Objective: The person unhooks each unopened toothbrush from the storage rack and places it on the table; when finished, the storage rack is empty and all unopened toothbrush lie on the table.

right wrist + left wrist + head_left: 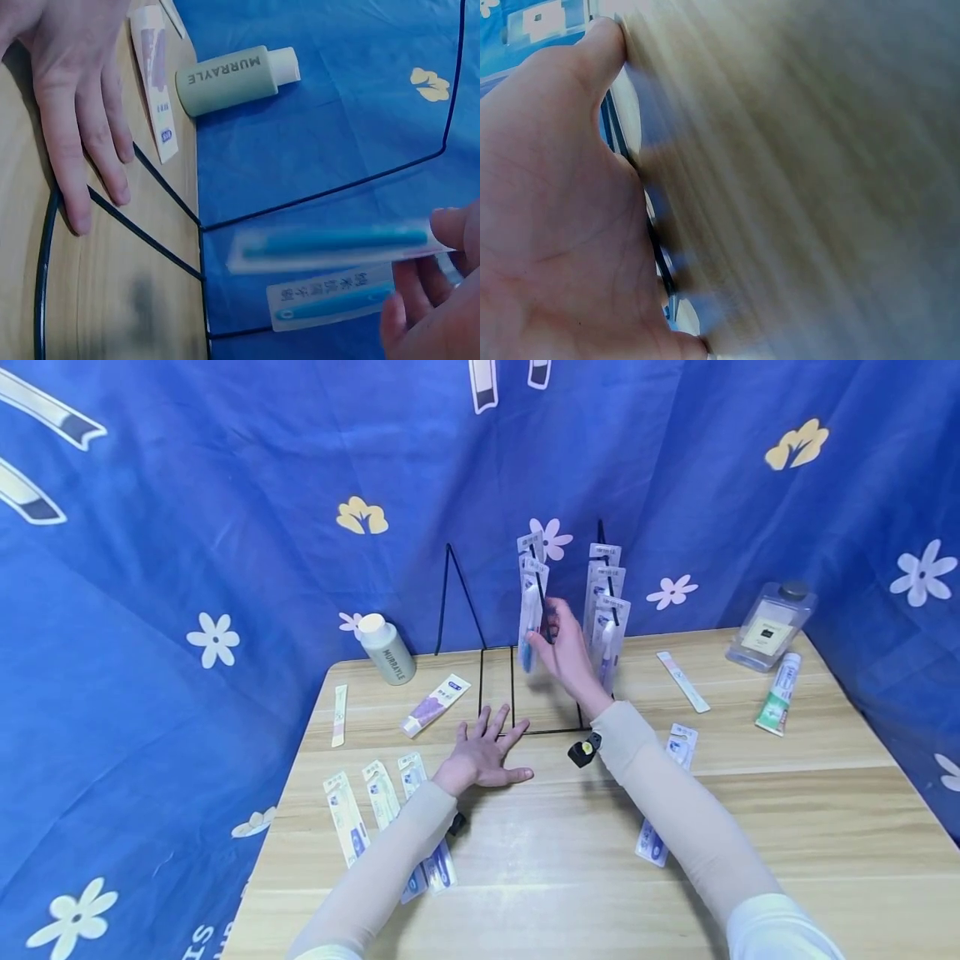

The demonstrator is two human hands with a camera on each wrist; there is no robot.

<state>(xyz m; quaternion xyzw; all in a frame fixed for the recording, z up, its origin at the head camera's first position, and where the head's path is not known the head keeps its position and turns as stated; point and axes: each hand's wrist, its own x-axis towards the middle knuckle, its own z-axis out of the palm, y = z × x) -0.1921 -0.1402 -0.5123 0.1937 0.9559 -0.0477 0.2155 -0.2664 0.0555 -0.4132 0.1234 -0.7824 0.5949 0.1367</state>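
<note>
One blister-packed toothbrush, upright at a hook of the wire rack, by the worktop's back edge; right hand pinching it. Left hand: fingers spread, at rack base. Step, apparently: hanging; next calls for gentle release.

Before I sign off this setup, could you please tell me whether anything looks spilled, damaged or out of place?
Nothing plainly stands out: no spill or damage shows. The right hand holds a toothbrush pack at the wire rack. The sleeves partly hide other packs, so those cannot be fully checked.
</note>
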